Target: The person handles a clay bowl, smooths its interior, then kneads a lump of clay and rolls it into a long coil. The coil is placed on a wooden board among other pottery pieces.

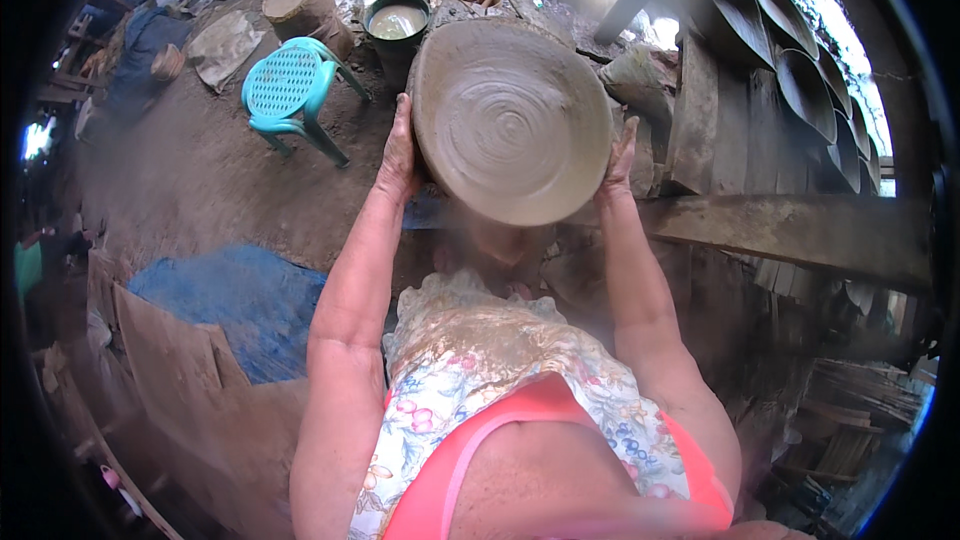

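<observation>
Clay dish (510,120) is resting between left hand (399,160) at eight o'clock and right hand (619,162) at four, both clasping it; keeping pressure even should be preserving its shape.

The brown earth floor (215,202) carries, at far left, a turquoise stool (284,80), a dark bucket (394,58) of cloudy liquid (398,22) and a bulky tan sack (314,14); near left lies a blue sheet (240,305).

Dish (512,125) held between left grip (400,152) and right grip (619,160), bucket (397,22) just behind its left edge, stool (288,82) farther left, bowls (808,95) away right.
</observation>
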A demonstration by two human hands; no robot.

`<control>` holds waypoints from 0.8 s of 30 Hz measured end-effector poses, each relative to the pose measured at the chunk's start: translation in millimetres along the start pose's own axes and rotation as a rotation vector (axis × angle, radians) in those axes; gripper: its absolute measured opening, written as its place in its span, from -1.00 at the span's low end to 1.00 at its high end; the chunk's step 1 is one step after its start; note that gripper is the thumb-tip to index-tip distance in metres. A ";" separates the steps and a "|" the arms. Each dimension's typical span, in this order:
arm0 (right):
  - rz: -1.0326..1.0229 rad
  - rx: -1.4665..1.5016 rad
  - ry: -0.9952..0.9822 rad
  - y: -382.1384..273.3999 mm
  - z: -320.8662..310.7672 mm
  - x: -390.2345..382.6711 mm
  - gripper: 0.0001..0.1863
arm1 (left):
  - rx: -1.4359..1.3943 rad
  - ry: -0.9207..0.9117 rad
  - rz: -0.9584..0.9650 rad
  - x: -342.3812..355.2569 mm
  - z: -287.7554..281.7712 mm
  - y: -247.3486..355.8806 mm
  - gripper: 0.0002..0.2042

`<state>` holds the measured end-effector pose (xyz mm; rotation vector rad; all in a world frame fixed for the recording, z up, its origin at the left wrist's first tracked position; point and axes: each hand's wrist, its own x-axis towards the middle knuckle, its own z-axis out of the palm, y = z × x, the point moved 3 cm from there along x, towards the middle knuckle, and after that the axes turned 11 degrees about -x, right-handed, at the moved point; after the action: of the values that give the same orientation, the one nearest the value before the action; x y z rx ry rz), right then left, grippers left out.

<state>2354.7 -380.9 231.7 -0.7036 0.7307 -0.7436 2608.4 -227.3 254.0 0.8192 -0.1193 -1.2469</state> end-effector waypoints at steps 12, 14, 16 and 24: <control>-0.114 -0.167 0.144 -2.9 -0.5 100.7 -0.15 | 0.120 -0.034 0.158 84.8 -22.6 15.9 -0.41; -0.054 -0.115 0.047 -2.8 0.6 102.4 -0.19 | 0.551 0.121 0.613 75.0 -22.5 37.7 -0.52; 0.011 -0.067 0.045 -4.0 1.6 101.6 -0.21 | 0.485 0.208 0.877 67.8 -18.1 46.1 -0.65; -0.308 -0.131 -0.004 -16.4 24.5 83.5 -0.26 | 0.211 0.023 0.479 98.9 -18.3 15.4 -0.27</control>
<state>2412.1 -448.3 230.7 -0.9497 0.6787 -0.9801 2664.5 -303.3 216.3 0.9206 -0.4099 -0.7799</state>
